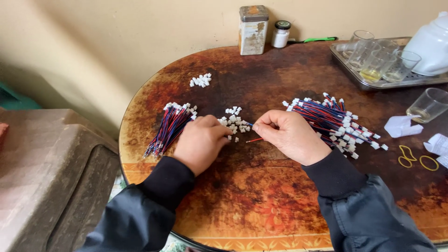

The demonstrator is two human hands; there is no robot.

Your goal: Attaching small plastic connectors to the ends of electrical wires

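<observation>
Item: red-blue wire pair (pixel 254 139), pinched in right hand (pixel 291 137) fingers beside the white connector pile (pixel 233 122); left hand (pixel 201 142) curled (contents hidden). Step: seating a connector; alignment seemingly needed next.

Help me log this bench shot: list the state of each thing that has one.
Left hand: closed, at the loose white connectors.
Right hand: pinching a red-blue wire.
Left wire bundle: lying fanned.
Right wire pile: heaped.
Tin: upright, lidded.
Glass: upright, almost empty.
</observation>
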